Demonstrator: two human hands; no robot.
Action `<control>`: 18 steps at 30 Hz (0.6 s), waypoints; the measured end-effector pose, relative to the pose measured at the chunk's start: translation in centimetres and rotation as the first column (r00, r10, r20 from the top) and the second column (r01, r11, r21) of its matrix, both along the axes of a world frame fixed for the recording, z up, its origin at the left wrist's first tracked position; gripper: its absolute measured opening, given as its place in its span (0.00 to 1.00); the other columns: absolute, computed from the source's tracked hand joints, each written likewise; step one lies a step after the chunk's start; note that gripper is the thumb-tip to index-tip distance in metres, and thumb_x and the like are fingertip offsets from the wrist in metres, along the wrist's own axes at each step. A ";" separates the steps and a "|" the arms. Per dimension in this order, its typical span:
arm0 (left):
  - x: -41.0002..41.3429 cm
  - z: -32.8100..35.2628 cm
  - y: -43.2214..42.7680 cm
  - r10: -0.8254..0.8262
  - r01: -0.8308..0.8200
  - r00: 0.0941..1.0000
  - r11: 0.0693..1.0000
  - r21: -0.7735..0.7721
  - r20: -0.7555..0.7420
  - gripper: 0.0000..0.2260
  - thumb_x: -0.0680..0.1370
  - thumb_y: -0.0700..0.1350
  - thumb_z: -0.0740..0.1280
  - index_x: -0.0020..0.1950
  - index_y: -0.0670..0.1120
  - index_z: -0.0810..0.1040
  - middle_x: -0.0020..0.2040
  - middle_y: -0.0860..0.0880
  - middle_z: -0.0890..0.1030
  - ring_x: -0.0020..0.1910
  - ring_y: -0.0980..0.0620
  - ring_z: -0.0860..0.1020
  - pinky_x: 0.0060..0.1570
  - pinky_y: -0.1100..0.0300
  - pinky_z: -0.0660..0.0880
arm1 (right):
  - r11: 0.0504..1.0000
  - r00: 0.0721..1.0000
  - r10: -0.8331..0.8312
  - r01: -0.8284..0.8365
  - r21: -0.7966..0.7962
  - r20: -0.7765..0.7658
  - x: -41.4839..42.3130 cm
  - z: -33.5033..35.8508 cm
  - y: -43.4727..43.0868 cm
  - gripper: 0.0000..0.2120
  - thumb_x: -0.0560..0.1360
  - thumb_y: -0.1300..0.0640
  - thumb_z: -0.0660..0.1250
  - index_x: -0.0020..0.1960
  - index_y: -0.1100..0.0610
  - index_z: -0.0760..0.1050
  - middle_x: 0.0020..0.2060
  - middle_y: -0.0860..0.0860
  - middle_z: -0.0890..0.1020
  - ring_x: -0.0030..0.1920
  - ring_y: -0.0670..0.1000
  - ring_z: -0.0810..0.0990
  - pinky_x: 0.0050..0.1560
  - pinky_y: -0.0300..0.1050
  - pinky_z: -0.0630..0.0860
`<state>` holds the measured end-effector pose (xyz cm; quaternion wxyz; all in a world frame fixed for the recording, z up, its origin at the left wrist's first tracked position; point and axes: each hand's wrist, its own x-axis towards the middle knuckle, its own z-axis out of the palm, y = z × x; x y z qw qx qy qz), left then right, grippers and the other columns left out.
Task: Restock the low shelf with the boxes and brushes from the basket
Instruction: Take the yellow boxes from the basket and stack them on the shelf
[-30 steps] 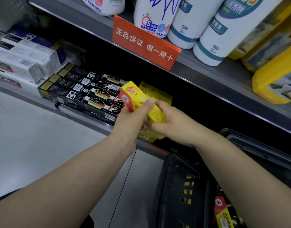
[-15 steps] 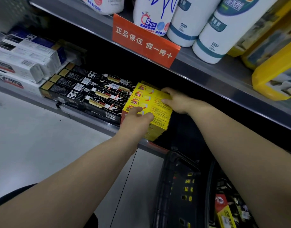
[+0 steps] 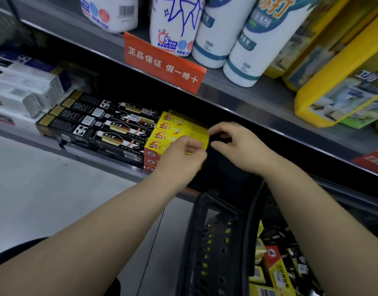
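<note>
To finish this placement well, I judge the top yellow box point(image 3: 183, 130) should be squared flush with the stack beneath it on the low shelf point(image 3: 87, 155) and butted against the black boxes point(image 3: 102, 124) just left of both hands, before either hand drops to the basket point(image 3: 196, 231) below the wrists, where the remaining boxes point(image 3: 275, 268) wait. The left hand point(image 3: 181, 154) lies over the near face of the stack, fingers curled, too blurred to tell whether it grips or merely touches. The right hand point(image 3: 237, 146), just beside it at the box's right end, has thumb and forefinger curved slightly apart, holding nothing.
</note>
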<state>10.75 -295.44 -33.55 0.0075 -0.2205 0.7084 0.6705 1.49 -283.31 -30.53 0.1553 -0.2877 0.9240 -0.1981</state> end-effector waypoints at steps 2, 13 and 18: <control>0.5 1.0 1.0 -0.108 0.098 0.988 0.991 -0.093 -0.113 0.04 0.75 0.41 0.64 0.47 0.49 0.76 0.40 0.57 0.76 0.38 0.60 0.74 0.36 0.73 0.70 | 0.984 0.997 -0.041 0.050 -0.173 0.058 2.7 1.9 3.1 0.09 0.76 0.60 0.66 0.52 0.49 0.77 0.53 0.48 0.79 0.53 0.44 0.77 0.54 0.36 0.74; 4.5 3.3 6.7 -0.753 0.497 0.635 0.568 -0.656 -0.170 0.05 0.76 0.48 0.61 0.47 0.59 0.72 0.44 0.65 0.74 0.51 0.66 0.70 0.46 0.75 0.65 | 0.909 0.935 -0.243 0.126 0.398 0.259 10.9 -7.3 19.5 0.14 0.77 0.55 0.65 0.61 0.44 0.71 0.60 0.48 0.73 0.57 0.49 0.75 0.54 0.42 0.73; 4.9 3.6 8.8 -0.814 0.533 0.560 0.494 -0.686 -0.152 0.05 0.78 0.47 0.62 0.48 0.58 0.74 0.43 0.65 0.73 0.52 0.67 0.69 0.47 0.78 0.63 | 0.852 0.822 -0.426 0.224 0.473 0.377 11.0 -10.6 19.2 0.26 0.76 0.42 0.62 0.60 0.64 0.73 0.56 0.61 0.79 0.52 0.57 0.79 0.49 0.49 0.74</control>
